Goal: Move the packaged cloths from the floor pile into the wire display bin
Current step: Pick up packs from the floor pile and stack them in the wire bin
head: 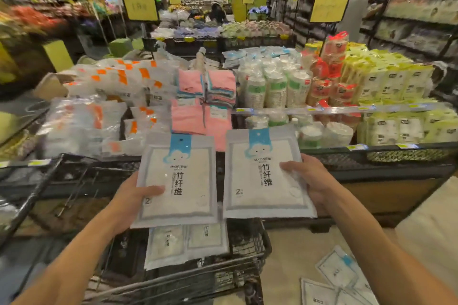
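One black wire display bin (247, 250) stands low at centre, with two flat white cloth packets (186, 242) lying inside. Two held packets — white, blue-tabbed, black lettering — hover above it: left hand (131, 202) grips one (177, 181), right hand (312, 178) the other (265, 173). Floor pile (339, 282) — about three packets visible.

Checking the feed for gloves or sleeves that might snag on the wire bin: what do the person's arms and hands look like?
Both forearms are bare as far as the frame shows: no sleeves, gloves, watch or bands visible. The left hand and right hand are bare too, with no rings visible on the fingers. Nothing loose is visible on either arm.
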Demonstrator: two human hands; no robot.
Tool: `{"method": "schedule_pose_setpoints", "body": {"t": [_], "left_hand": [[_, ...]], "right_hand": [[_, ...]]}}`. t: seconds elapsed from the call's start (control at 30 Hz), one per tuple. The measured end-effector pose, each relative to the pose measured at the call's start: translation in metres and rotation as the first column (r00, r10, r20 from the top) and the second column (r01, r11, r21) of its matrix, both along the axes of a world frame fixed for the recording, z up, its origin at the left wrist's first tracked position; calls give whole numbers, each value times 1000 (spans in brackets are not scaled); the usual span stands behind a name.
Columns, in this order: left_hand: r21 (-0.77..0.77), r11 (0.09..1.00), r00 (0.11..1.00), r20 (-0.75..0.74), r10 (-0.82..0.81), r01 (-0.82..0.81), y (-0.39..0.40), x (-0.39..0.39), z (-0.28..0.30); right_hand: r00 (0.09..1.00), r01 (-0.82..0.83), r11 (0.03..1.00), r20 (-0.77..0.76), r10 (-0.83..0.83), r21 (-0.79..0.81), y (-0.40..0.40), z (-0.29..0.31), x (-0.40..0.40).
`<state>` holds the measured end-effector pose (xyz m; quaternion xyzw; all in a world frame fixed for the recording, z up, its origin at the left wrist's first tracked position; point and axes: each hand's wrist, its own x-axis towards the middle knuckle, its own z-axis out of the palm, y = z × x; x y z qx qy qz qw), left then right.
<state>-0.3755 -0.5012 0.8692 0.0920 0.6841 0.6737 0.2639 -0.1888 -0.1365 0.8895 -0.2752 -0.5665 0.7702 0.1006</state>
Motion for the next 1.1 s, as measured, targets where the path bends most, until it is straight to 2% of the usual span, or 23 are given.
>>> {"method": "schedule_pose_setpoints", "body": {"t": [0.23,0.43,0.67,0.83,1.1], "left_hand": [[-30,970,967,70,244,-242,-131,-22,-26],[-79,929,919,136,369,-361,-173,-44,-59],[-127,925,896,231,379,-358,-166,-70,-101],[-225,909,867,290,406,-350,-137,-97,-145],[-353,901,850,364,381,-253,-81,-146,-262]], "right_hand": [[992,-120,992,45,122,-45,-106,-22,-72],[975,-165,984,135,174,-73,-140,-57,-115],[951,-189,978,232,205,-90,-124,-104,-160],[920,-189,976,327,215,-108,-99,-155,-186],[833,-173,975,508,219,-137,-74,-263,-228]]}}
